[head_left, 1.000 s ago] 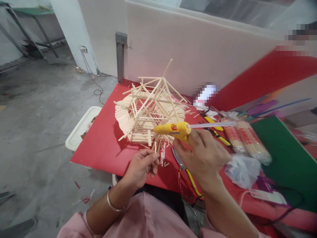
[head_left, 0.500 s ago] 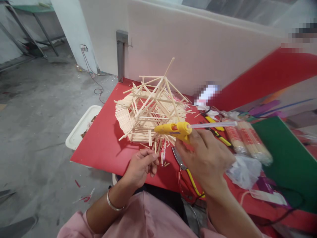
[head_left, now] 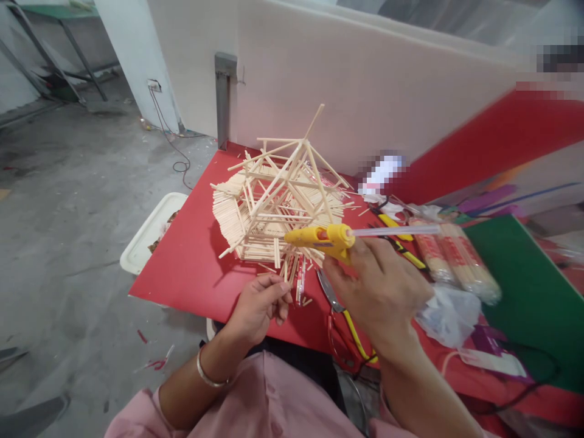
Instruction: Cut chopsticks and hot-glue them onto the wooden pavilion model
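Observation:
My right hand (head_left: 381,292) is wrapped around a yellow glue gun (head_left: 319,238), a clear glue stick (head_left: 395,230) jutting from its back. The nozzle points left, at the front of a model built of pale wooden sticks (head_left: 287,182) with a peaked open frame on top. Whether the tip touches the sticks I cannot tell. Below it, my left hand (head_left: 264,301) is closed, thumb and finger pinching what looks like a short wooden stick (head_left: 286,275). Beside that hand lie loose sticks and a clear-and-red wrapper (head_left: 300,280).
The red tabletop (head_left: 182,267) holds cutting pliers (head_left: 331,292) with yellow-and-red handles, yellow-handled tools (head_left: 395,225), packed stick bundles (head_left: 465,261), a plastic bag (head_left: 449,313) and a green board (head_left: 524,292). A pale panel (head_left: 356,85) stands behind. A white tub (head_left: 150,234) sits left of the table.
Almost nothing differs. Both hands and the glue gun stay in place, with only a very slight shift of the view.

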`<state>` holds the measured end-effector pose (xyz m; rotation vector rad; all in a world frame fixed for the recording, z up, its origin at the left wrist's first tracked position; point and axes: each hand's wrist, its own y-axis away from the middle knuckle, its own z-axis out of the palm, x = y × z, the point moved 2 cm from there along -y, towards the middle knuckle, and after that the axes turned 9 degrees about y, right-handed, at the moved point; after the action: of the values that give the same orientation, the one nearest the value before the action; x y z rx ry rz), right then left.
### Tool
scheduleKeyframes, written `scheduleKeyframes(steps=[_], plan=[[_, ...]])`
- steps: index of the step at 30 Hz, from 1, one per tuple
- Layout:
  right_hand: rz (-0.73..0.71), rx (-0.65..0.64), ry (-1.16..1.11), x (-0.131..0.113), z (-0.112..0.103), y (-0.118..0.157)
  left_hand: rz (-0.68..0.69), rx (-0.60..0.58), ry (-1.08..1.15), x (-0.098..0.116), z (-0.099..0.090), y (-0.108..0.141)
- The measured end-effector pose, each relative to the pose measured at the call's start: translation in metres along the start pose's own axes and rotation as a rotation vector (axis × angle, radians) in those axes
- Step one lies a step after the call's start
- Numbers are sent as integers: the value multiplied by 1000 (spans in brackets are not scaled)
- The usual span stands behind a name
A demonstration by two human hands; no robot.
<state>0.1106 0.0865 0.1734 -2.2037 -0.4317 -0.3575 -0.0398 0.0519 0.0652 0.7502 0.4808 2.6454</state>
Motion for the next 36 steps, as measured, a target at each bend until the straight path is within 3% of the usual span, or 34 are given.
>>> scheduleKeyframes(steps=[6, 36], plan=[[-32, 56, 23, 0, -2, -2, -8, 2, 13, 0, 1, 1], [-72, 36, 19, 3, -11, 8, -12, 27, 1, -3, 0, -1]])
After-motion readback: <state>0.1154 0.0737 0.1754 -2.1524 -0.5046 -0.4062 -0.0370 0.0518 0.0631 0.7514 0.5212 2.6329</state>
